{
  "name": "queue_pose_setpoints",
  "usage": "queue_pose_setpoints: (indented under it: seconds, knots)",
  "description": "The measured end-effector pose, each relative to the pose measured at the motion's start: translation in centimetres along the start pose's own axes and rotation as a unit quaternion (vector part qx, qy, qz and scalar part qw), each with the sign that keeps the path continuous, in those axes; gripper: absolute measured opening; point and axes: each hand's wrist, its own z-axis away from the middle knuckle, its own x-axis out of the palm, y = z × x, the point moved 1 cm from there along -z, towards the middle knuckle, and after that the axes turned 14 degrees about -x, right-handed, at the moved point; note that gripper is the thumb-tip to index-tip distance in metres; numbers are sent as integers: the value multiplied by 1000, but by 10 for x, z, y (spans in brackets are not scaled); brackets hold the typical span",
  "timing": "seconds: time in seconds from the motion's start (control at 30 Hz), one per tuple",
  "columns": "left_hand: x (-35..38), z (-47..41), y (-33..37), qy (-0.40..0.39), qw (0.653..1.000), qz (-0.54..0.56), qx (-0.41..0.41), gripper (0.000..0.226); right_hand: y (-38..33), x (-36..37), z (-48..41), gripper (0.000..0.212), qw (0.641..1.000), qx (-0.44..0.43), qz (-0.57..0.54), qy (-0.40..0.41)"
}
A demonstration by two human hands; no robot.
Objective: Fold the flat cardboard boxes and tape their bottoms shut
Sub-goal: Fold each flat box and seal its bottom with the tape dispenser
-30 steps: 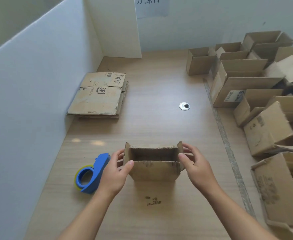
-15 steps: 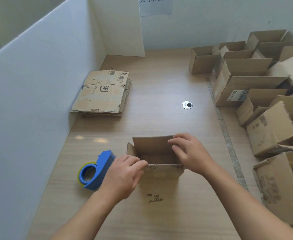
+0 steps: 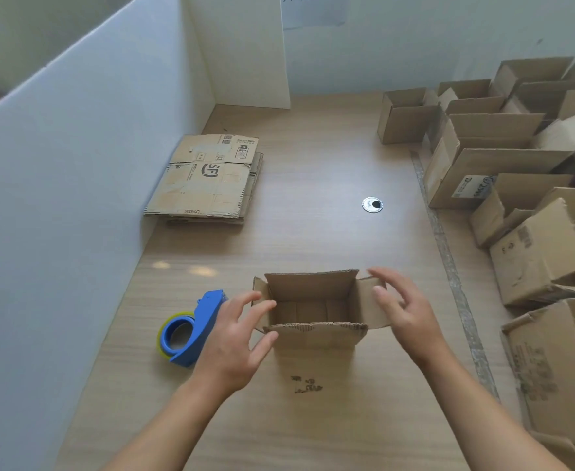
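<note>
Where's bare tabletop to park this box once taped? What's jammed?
Free: the wide patch between the flat cardboard stack and the grommet, running back to the wall; also the strip this side of the open box. Crowded: the right side, packed with folded boxes; the tape dispenser sits by the left hand.

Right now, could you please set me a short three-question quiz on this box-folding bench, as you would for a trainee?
1. True or false: the blue tape dispenser lies on the table to the left of the open box.
2. Where is the stack of flat cardboard? A) beside the white partition; B) inside the open box; C) under the tape dispenser.
3. Fill the gap: the left hand and the right hand flank the box with fingers ____ (spread or clenched).

Key: 1 true; 2 A; 3 spread.
</note>
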Motion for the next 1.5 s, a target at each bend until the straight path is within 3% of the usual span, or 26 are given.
queue_pose_setpoints:
  seconds: [0.07, 0.13, 0.17, 0.27, 0.33, 0.43, 0.6, 0.8, 1.1, 1.27, 1.5]
  knots:
    - [0, 4, -6, -9, 998, 43, -40, 57, 12, -10, 11, 28, 986, 58, -97, 126]
    - [3, 8, -12, -26, 986, 113, -123, 73, 26, -18, 21, 32, 966, 137, -153, 156]
    - [6, 10, -15, -38, 971, 153, -177, 82, 35, -18, 27, 37, 968, 171, -146, 111]
    - [18, 14, -21, -93, 903, 276, -314, 102, 51, -4, 48, 61, 969, 194, -25, -149]
    - [27, 14, -19, -149, 873, 310, -344, 85, 46, 12, 52, 66, 961, 182, 3, -208]
    - [35, 9, -7, -173, 863, 324, -347, 43, 29, 33, 46, 64, 974, 161, -28, -159]
    - [25, -19, 10, -145, 867, 349, -326, 27, 15, 49, 26, 79, 990, 135, -7, -46]
    - [7, -49, 20, -164, 887, 332, -276, 45, -2, 54, -3, 86, 992, 111, -47, 32]
    - [-15, -121, 56, -234, 909, 305, -160, 45, -15, 25, -42, 82, 983, 103, -47, 141]
    - [-6, -180, 80, -245, 930, 242, -129, 68, -5, 4, -80, 76, 972, 86, -52, 214]
    - [17, -290, 99, -195, 972, 96, -90, 76, 53, -30, -175, 71, 964, 83, -49, 246]
